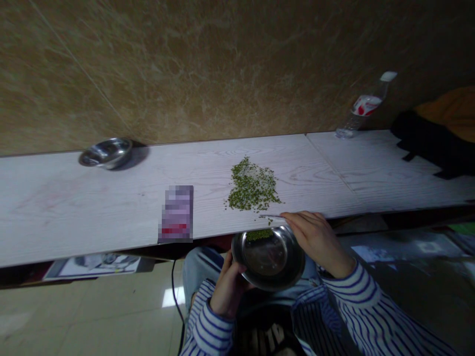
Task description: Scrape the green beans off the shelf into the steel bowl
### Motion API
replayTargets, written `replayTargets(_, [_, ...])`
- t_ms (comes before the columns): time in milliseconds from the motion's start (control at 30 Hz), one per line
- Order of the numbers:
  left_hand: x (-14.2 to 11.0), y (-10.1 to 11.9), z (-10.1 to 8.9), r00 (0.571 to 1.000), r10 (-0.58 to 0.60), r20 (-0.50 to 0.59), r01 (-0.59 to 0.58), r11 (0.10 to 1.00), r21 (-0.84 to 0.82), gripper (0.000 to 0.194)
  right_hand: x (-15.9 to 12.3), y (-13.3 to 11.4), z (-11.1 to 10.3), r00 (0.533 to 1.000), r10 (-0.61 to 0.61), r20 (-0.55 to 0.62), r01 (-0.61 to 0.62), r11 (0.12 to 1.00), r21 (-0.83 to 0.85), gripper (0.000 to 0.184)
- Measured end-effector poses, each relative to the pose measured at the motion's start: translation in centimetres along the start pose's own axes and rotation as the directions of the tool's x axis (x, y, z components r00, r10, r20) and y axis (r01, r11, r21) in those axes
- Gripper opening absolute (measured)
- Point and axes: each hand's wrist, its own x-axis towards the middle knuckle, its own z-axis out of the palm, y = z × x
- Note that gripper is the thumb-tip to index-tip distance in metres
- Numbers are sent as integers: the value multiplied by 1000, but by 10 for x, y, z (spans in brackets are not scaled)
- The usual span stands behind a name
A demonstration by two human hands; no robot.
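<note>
My left hand point(230, 284) is closed on the rim of a shiny metal bowl point(267, 284), held below the table's front edge with its mouth tilted up. Some small green beans point(259, 235) lie inside, at the side nearest the table. Many more loose green beans point(252, 188) are spread on the white tabletop just beyond the bowl. Pinched in my right hand point(315, 237) is a thin flat piece point(272, 216), seen edge-on at the table's edge above the bowl; its exact kind is unclear. A few beans lie beside it.
A second metal bowl point(107, 153) stands at the back left by the wall. A phone-like flat object point(176, 215), blurred out, lies left of the beans. A clear plastic bottle point(361, 109) and a dark bag or cloth point(434, 138) are at the right. A black cable point(174, 291) hangs below.
</note>
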Motion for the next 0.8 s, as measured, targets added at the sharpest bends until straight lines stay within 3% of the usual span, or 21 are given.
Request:
replayTargets(233, [-2, 4, 0, 1000, -1, 18, 1, 1000, 7, 58, 5, -2, 5, 999, 34, -31, -35, 998, -45, 26])
replayTargets(800, [0, 3, -8, 999, 20, 29, -18, 999, -39, 55, 17, -10, 8, 1000, -30, -5, 30, 999, -12, 25])
